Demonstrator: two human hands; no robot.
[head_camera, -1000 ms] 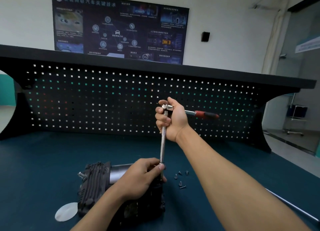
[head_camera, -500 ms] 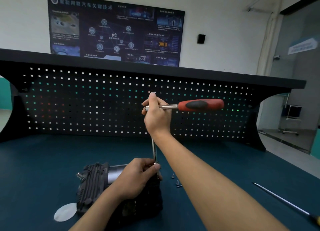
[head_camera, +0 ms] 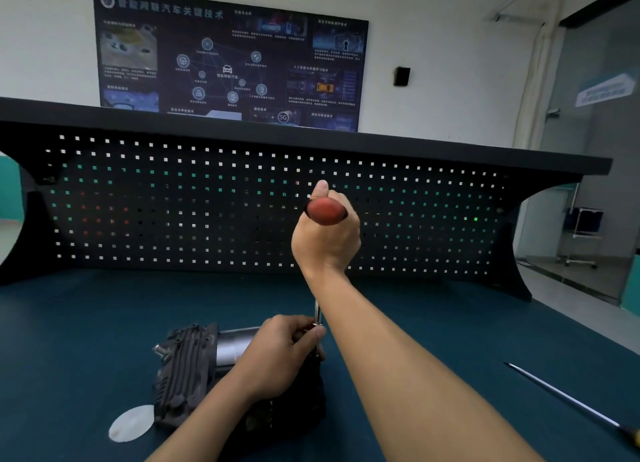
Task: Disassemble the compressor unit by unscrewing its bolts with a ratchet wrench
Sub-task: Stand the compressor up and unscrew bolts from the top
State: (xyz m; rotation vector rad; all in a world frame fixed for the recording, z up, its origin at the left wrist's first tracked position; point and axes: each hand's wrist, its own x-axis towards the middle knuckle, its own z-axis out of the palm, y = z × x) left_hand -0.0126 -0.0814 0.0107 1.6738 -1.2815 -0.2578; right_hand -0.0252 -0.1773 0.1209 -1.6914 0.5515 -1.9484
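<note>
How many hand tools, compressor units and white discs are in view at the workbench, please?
Hand tools: 2, ratchet wrench and screwdriver
Compressor unit: 1
White disc: 1
Total: 4

The dark ribbed metal compressor unit (head_camera: 187, 375) lies on the dark teal workbench top (head_camera: 86, 340). A flat white round disc (head_camera: 131, 423) lies just beside its front left corner, and a long thin steel screwdriver (head_camera: 568, 397) lies well to its right. Behind it stands the black perforated metal back panel (head_camera: 207, 202). At its right part the left hand (head_camera: 280, 354) pinches a slim steel extension bar (head_camera: 317, 312). High above it the right hand (head_camera: 325, 250) grips the red-handled ratchet wrench (head_camera: 325, 212).
</note>
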